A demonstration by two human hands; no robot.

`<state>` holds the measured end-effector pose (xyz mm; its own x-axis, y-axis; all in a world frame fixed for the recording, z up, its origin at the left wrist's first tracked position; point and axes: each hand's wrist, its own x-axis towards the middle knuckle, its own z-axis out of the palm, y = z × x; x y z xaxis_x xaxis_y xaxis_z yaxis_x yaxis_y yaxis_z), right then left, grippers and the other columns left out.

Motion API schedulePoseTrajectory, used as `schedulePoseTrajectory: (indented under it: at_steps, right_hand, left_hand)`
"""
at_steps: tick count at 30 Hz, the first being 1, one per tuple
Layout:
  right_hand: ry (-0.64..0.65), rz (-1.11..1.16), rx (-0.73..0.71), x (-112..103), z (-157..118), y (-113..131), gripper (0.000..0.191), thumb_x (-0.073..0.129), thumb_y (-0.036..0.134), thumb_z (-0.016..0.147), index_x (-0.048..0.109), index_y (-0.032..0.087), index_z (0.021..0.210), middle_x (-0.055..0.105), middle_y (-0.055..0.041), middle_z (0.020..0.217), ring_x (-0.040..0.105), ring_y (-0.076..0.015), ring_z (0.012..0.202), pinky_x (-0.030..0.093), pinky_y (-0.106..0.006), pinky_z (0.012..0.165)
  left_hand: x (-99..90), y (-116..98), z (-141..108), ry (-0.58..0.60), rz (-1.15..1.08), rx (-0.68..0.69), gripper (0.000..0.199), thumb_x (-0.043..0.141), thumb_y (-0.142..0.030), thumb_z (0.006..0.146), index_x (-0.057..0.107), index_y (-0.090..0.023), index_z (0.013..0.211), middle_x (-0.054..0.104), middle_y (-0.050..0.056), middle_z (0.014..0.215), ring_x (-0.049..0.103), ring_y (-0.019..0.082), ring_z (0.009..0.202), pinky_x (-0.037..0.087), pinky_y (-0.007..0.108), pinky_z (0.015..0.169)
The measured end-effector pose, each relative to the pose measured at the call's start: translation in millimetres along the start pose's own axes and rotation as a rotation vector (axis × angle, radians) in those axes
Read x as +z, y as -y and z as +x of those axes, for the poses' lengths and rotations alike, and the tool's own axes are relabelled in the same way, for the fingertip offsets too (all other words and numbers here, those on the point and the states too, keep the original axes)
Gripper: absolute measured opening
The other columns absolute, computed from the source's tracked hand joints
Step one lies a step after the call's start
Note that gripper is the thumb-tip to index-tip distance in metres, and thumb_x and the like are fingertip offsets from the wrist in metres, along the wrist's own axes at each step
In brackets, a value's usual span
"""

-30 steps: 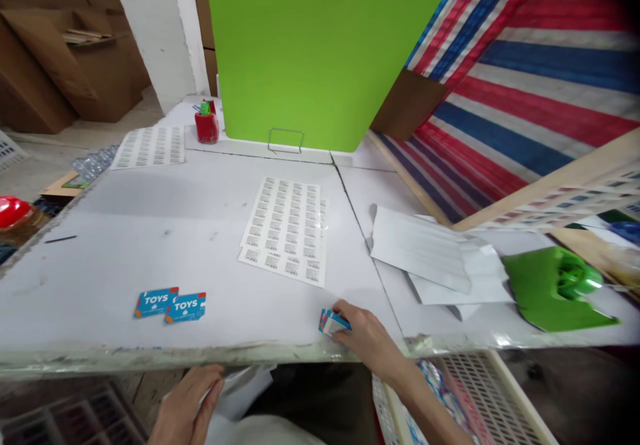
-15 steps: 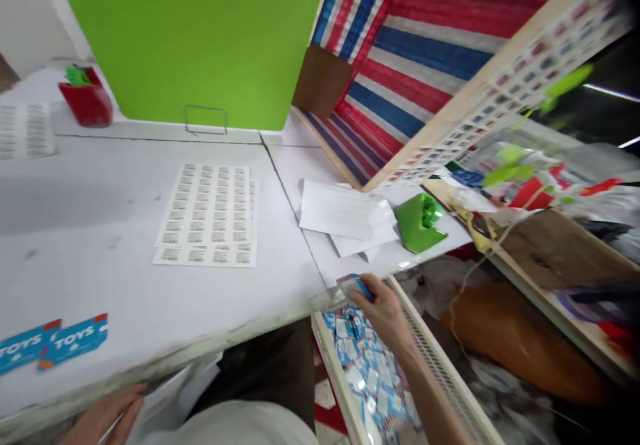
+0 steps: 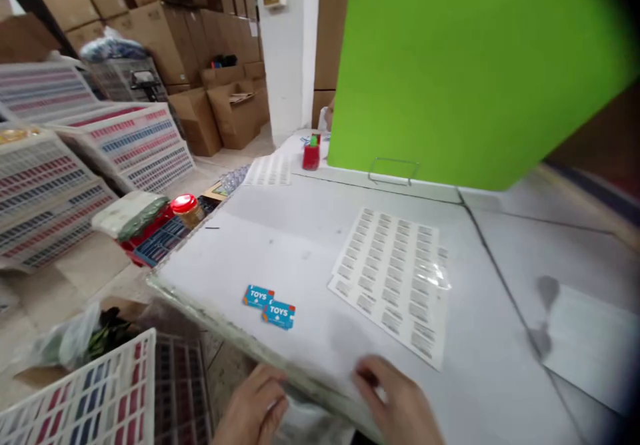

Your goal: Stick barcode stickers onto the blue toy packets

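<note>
My left hand [image 3: 255,402] is at the table's near edge with its fingers curled together; what they hold, if anything, is hidden. A translucent whitish plastic bag [image 3: 313,424] shows below the edge, between my hands. Over the tabletop my right hand [image 3: 395,395] is slightly blurred, thumb and fingers bent toward each other, and I cannot make out anything in them. Two blue cards marked TOYS, a left one [image 3: 258,295] and a right one [image 3: 279,314], overlap beyond my left hand. Sheets of printed labels [image 3: 393,275] lie ahead of my right hand.
A green panel [image 3: 450,78] stands at the table's back, with a wire loop [image 3: 394,170] before it. A red holder [image 3: 311,156] and another label sheet [image 3: 270,170] are at the far left. White crates [image 3: 125,392] and cardboard boxes [image 3: 235,115] occupy the floor leftward.
The view has swung left. My right hand has come from the crate at the right to the table's front; the small card it held is no longer visible. My left hand is nearer the TOYS cards.
</note>
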<state>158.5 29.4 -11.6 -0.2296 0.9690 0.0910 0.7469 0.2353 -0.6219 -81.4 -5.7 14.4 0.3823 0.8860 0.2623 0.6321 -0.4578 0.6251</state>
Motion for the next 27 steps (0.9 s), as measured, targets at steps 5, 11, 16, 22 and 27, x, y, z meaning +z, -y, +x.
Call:
schedulePoseTrajectory:
  at_steps: [5,11,16,22,27]
  right_hand:
    - [0.173,-0.113,-0.089,43,95,81,0.021,0.062,0.019,0.072,0.058,0.020,0.092,0.059,-0.0067,0.093,0.057,-0.0240,0.089,0.048,-0.031,0.067]
    - [0.242,-0.090,-0.070,57,104,86,0.015,0.057,0.014,0.074,0.058,0.019,0.088,0.061,-0.0057,0.088,0.056,-0.0221,0.085,0.043,-0.029,0.070]
    - [0.303,0.008,0.024,28,86,67,0.016,0.045,0.016,0.082,0.060,0.021,0.083,0.061,0.0029,0.067,0.056,-0.0129,0.062,0.042,-0.020,0.059]
    - [0.225,0.001,0.133,-8,37,29,0.021,0.044,0.023,0.084,0.059,0.023,0.099,0.064,-0.0001,0.083,0.061,-0.0147,0.071,0.047,-0.023,0.065]
    - [0.005,-0.208,0.111,-16,-5,-1,0.037,0.054,0.025,0.077,0.051,0.025,0.113,0.055,-0.0059,0.112,0.056,-0.0206,0.100,0.050,-0.031,0.079]
  left_hand:
    - [-21.6,19,-14,-0.033,0.090,-0.149,0.018,0.041,-0.012,0.086,0.055,-0.018,0.078,0.059,0.011,0.106,0.054,0.019,0.101,0.045,0.029,0.087]
    - [-33.3,40,2,-0.001,0.101,-0.186,0.020,0.040,-0.014,0.086,0.055,-0.017,0.073,0.051,0.012,0.122,0.042,0.024,0.119,0.039,0.037,0.096]
    - [-22.1,36,11,0.033,-0.009,-0.156,0.021,0.039,-0.015,0.086,0.054,-0.018,0.072,0.055,0.012,0.117,0.047,0.022,0.113,0.044,0.035,0.091]
    - [0.3,14,23,0.171,-0.092,-0.064,0.020,0.038,-0.013,0.084,0.055,-0.018,0.073,0.059,0.011,0.111,0.052,0.021,0.105,0.045,0.034,0.088]
    - [8.5,-8,46,0.375,-0.068,0.042,0.020,0.040,-0.010,0.082,0.058,-0.016,0.074,0.057,0.011,0.114,0.049,0.023,0.110,0.041,0.039,0.095]
